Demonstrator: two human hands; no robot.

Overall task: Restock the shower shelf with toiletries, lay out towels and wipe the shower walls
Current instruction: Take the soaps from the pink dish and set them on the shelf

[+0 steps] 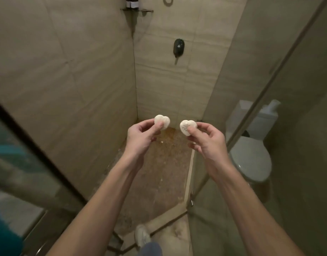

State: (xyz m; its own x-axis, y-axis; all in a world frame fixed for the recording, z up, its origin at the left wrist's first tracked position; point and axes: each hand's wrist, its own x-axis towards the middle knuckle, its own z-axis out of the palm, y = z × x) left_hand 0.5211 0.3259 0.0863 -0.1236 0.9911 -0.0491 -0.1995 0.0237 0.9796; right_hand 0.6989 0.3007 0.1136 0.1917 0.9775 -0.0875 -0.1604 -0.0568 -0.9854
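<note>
My left hand (140, 139) pinches a white heart-shaped soap (163, 121) between thumb and fingers. My right hand (207, 141) pinches a second white heart-shaped soap (186, 126) with small printed text on its face. Both soaps are held side by side, apart, above the shower floor. High up in the tiled corner hangs the corner shower shelf (136, 11), with a dark bottle (132, 2) standing on it, cut off by the frame's top edge.
A dark wall fitting (178, 46) is mounted on the back wall. Glass panel (251, 108) at right separates the shower from a toilet (251, 159). A dark door frame (39, 150) runs along the left. My shoe (141, 235) stands at the threshold.
</note>
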